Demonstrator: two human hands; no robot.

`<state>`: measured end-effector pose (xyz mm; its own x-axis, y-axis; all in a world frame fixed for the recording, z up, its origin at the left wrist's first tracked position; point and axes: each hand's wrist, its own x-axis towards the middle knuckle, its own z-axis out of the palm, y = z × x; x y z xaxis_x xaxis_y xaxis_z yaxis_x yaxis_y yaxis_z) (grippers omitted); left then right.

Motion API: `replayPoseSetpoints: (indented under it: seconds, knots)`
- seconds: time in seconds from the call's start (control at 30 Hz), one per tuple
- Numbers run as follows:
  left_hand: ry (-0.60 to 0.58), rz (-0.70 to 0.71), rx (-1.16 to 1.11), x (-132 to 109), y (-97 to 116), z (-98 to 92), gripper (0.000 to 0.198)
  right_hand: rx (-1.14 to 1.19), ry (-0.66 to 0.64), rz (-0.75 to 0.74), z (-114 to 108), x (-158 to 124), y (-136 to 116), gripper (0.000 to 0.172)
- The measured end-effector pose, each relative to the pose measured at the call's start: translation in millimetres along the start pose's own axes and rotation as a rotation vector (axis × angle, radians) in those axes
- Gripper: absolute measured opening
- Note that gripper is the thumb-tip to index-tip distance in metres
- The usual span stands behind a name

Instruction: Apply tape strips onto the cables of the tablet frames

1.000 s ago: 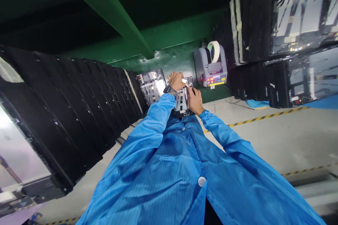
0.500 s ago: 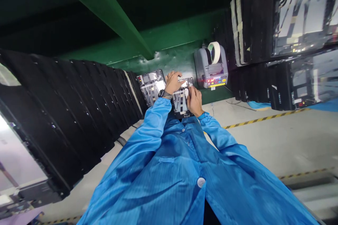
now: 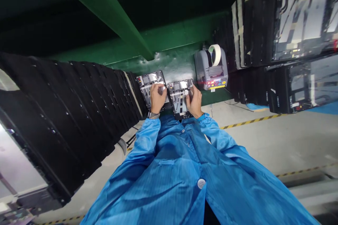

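Two flat black panels with silver patches and tape strips lie side by side on the green bench. My left hand (image 3: 157, 97) rests on the left panel (image 3: 148, 81), fingers curled on its surface near a white strip. My right hand (image 3: 194, 99) lies on the right panel (image 3: 179, 93), its fingertips pressing at the panel's right edge. Whether either hand pinches anything is too small to tell. Both arms are in blue sleeves, with a watch on the left wrist.
A grey tape dispenser (image 3: 211, 68) with a white roll stands just right of the panels. A long row of black trays (image 3: 66, 112) runs along the left. More black trays holding panels (image 3: 290, 42) are stacked at the right. A green beam (image 3: 105, 10) crosses above.
My left hand has moved from the top of the right panel leftward and down onto the left panel. My right hand has stayed on the right panel.
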<state>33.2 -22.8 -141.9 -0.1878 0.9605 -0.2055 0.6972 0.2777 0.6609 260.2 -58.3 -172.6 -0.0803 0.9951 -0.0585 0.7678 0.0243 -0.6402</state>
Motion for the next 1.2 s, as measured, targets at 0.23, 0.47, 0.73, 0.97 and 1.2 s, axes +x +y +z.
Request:
replayPoseSetpoints:
  seconds: [0.23,0.47,0.73,0.97,1.2]
  knots:
    - [-0.091,-0.079,0.138,-12.5,5.3,6.9,0.038,0.085,-0.122,-0.041,33.8,12.9,-25.3,0.067]
    - [-0.122,-0.093,0.242,-16.3,10.4,12.3,0.048,0.061,-0.172,-0.077,45.6,35.8,-18.5,0.063]
    - [-0.100,-0.125,0.203,-14.4,7.9,16.0,0.061,0.058,-0.200,-0.182,47.2,53.6,-19.0,0.057]
    - [-0.132,-0.119,0.239,-7.1,2.7,21.1,0.063,0.013,-0.258,-0.258,47.7,66.6,-15.1,0.057]
    - [-0.087,-0.036,0.150,-6.7,-15.6,29.8,0.062,0.013,-0.257,-0.332,51.7,70.5,-13.2,0.058]
